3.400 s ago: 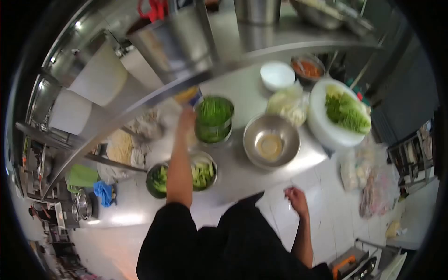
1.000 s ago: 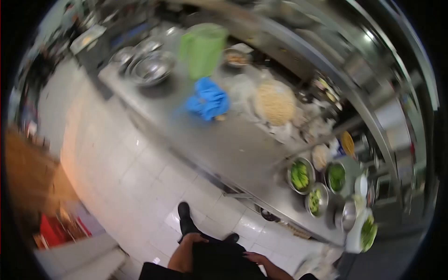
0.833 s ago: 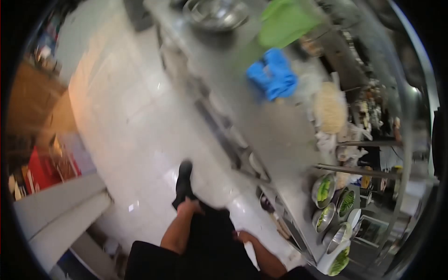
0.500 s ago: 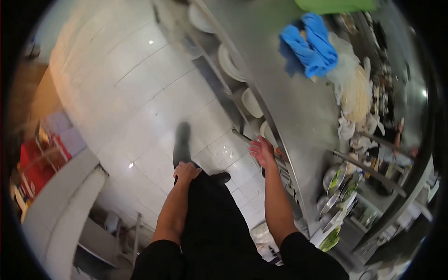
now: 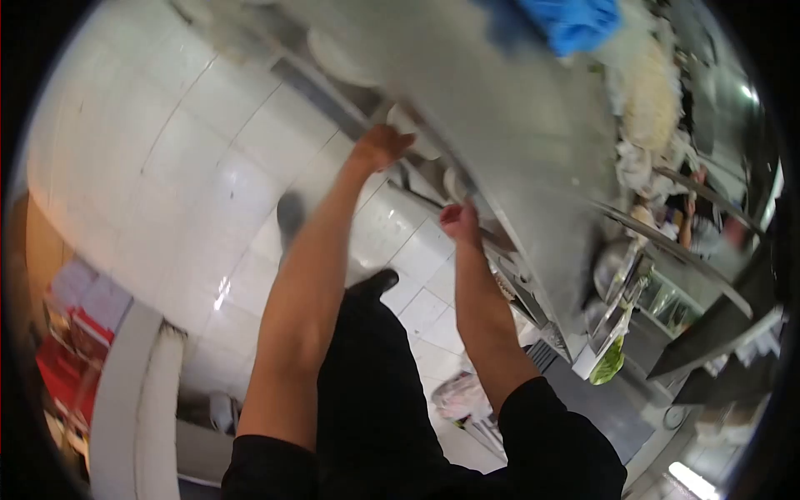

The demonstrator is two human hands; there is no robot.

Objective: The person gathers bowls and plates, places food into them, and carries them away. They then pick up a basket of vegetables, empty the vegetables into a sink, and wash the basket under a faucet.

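Observation:
At the open shelf under the steel counter [image 5: 533, 142], my left hand [image 5: 383, 148] reaches to the near side of a white dish [image 5: 423, 143]. Its fingers are curled and blurred, and what they hold is hidden. Lower on the same shelf edge, my right hand [image 5: 460, 223] is closed just below another white dish [image 5: 454, 185]. The fingertips of that hand are turned away, so its contents cannot be made out. A larger white dish [image 5: 337, 58] stands further up the shelf.
A blue cloth [image 5: 575, 23] and a bag of pale food [image 5: 652, 100] lie on the counter. Metal bowls [image 5: 612, 267] and green leaves [image 5: 608, 362] are at the right. Red crates [image 5: 67, 375] stand at the left. White tiles [image 5: 200, 167] cover the floor. Part of another person [image 5: 692, 204] shows far right.
My left hand has left my leg and moved up and right to the shelf. My right hand has gone from spread fingers to closed, a little higher. The view has shifted and turned.

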